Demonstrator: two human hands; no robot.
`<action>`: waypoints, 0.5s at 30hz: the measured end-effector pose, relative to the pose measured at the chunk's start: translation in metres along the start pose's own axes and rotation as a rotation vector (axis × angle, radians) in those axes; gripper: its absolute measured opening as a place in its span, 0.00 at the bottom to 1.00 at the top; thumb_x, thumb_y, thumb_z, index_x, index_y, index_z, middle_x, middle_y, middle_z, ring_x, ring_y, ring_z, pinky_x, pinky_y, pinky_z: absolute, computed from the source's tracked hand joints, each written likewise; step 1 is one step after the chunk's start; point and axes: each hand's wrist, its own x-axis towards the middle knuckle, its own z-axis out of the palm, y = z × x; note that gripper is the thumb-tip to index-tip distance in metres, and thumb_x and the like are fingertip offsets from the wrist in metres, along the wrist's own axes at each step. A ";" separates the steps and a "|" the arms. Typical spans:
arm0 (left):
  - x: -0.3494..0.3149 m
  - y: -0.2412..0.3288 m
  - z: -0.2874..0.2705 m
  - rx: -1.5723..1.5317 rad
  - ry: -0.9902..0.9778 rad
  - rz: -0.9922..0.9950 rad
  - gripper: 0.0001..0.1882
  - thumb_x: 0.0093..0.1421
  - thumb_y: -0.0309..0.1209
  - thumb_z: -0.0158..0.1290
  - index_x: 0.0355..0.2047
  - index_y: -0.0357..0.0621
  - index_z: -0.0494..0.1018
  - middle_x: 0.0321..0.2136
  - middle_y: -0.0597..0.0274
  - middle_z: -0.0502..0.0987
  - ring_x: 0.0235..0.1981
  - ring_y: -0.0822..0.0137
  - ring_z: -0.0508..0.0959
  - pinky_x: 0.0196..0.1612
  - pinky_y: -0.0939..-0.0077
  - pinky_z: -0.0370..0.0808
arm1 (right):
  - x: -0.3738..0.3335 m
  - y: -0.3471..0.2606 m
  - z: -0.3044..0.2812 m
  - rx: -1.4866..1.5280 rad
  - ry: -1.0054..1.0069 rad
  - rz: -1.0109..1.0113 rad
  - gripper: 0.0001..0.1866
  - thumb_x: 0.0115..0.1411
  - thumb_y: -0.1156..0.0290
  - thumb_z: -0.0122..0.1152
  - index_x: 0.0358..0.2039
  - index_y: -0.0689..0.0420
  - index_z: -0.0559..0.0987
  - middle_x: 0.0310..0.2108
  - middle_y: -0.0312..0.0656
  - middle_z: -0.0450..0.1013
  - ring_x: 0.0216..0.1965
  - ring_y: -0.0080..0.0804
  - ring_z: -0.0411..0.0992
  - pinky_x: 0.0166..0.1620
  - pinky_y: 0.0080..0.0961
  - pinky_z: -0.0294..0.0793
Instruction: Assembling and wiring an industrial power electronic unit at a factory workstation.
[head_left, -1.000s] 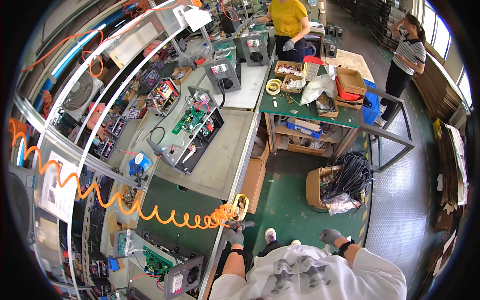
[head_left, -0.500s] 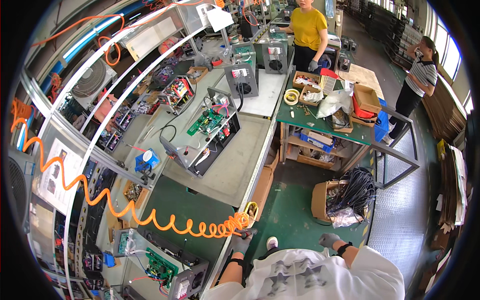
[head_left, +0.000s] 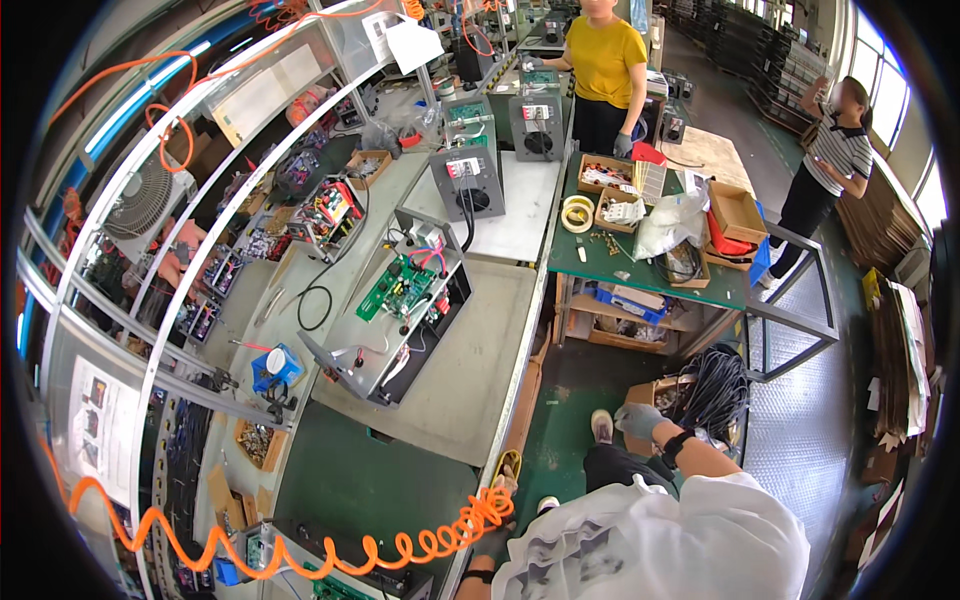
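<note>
The hose [head_left: 490, 508], an orange coil, comes in from the left, sags across the near end of the bench [head_left: 480, 330] and bunches into tight loops at the bench's right edge, by the left hand [head_left: 490, 545]; it looks light and springy, likely smooth plastic, firm along its wall yet easy to stretch, so it would tend to pull back toward the left and sway when let go; it seems hardly fragile, though a sharp kink would suit it badly; the best hold is probably at the right end of the bunched loops, where a grip would steer the whole coil, rather than midway along the sag, where it would swing; its grip may be a little slick under a glove.

The left hand, grey-gloved, sits low at the bench edge, just nearer than the bunched loops, which partly cover it; I cannot tell whether its fingers are closed, nor whether it touches the hose or pinches anything; the right hand [head_left: 638, 420], gloved too, hangs out over the floor, well apart from the hose to the right and a little farther off, beside the cables [head_left: 722, 385]; its fingers look loosely bent, with nothing seen between them, but the palm is turned away, so I cannot tell how far they close.

The yellow holder [head_left: 510, 465] is at the bench edge, just beyond the loops; the green mat [head_left: 350, 480] lies beyond the sag; the near unit [head_left: 335, 590] shows only in part, under the hose.
</note>
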 end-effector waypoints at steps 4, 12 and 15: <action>0.054 0.031 0.001 0.011 0.036 -0.025 0.22 0.48 0.43 0.60 0.42 0.48 0.75 0.39 0.54 0.78 0.44 0.53 0.76 0.49 0.64 0.71 | 0.093 -0.044 -0.103 0.080 0.216 -0.092 0.17 0.50 0.58 0.59 0.40 0.49 0.78 0.40 0.47 0.76 0.44 0.45 0.73 0.49 0.35 0.71; 0.218 0.179 0.042 0.041 0.119 -0.058 0.22 0.49 0.43 0.60 0.42 0.48 0.75 0.39 0.54 0.78 0.44 0.53 0.76 0.49 0.64 0.71 | 0.358 -0.129 -0.362 0.205 0.613 -0.295 0.22 0.54 0.57 0.57 0.48 0.51 0.71 0.44 0.50 0.72 0.46 0.49 0.71 0.48 0.40 0.70; 0.279 0.245 0.048 0.080 0.128 -0.068 0.22 0.49 0.43 0.60 0.42 0.48 0.75 0.39 0.54 0.78 0.44 0.53 0.76 0.49 0.64 0.71 | 0.450 -0.150 -0.430 0.124 0.691 -0.287 0.29 0.54 0.57 0.57 0.55 0.50 0.64 0.53 0.51 0.65 0.50 0.51 0.69 0.51 0.42 0.68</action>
